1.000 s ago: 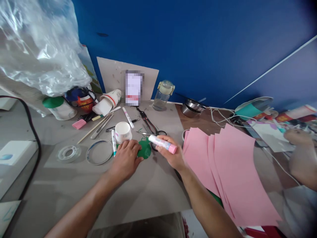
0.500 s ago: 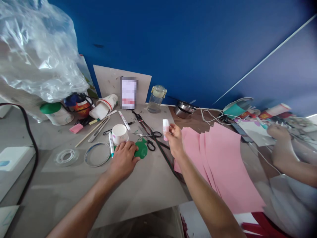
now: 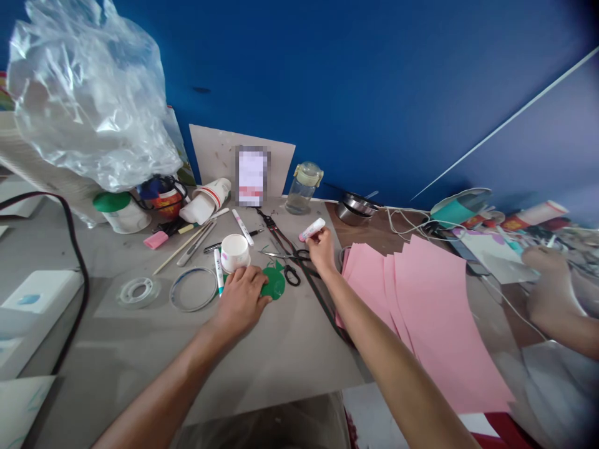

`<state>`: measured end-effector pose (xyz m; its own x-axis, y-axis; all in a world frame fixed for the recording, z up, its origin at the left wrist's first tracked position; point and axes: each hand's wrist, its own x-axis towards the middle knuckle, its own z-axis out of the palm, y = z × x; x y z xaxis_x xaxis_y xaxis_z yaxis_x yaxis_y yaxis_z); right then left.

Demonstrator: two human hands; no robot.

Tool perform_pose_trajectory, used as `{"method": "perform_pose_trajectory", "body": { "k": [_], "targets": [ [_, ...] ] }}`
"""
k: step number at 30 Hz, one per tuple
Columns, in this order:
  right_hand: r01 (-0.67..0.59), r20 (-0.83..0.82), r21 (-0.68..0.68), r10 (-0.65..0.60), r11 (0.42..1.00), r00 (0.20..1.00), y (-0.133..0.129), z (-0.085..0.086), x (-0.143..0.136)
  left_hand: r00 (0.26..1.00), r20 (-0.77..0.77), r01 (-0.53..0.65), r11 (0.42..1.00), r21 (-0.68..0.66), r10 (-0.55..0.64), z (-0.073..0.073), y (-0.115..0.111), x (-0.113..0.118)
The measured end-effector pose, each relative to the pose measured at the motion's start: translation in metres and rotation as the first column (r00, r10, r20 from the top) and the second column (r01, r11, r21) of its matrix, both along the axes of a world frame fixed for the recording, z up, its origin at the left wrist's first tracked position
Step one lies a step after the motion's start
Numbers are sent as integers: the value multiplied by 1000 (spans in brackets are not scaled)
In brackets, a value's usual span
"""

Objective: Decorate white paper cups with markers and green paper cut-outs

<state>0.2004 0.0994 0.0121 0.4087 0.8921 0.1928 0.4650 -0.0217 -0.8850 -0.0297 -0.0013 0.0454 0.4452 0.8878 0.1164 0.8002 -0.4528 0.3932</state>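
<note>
My left hand [image 3: 244, 299] lies palm down on the table, fingers spread over a green paper cutout [image 3: 274, 282] and partly covering it. Its fingertips reach the base of a white paper cup [image 3: 235, 252]; whether they touch it, I cannot tell. Raised above the table, my right hand [image 3: 322, 249] is closed around a glue stick [image 3: 312, 229] with a white and pink body, tilted to the upper right. Between the hands lie black-handled scissors [image 3: 291, 265]. A teal-ended white marker [image 3: 218, 272] sits just left of the cup.
Pink paper sheets [image 3: 430, 299] spread on the right. Clear tape [image 3: 138, 291] and a wire ring [image 3: 193, 289] lie at left. Behind stand a phone [image 3: 251, 176], a glass jar [image 3: 303, 187] and metal bowls [image 3: 358, 207]. Another person's hand [image 3: 543, 259] is at far right.
The glue stick has gone from upright to tilted, with my right hand turning around it. My left hand stays on the green cutout. The whole view has shifted slightly.
</note>
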Motion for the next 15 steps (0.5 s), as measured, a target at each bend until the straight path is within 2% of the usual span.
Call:
{"method": "perform_pose_trajectory", "body": {
  "k": [7,15],
  "targets": [
    [-22,51,-62,25,998,998,-1,2,-3,1000,-27,-3,1000,-2,3,-1,0,0],
    [21,92,-87,-13,996,996,-6,7,-3,1000,-19,0,1000,-8,0,1,0,0]
  ]
}}
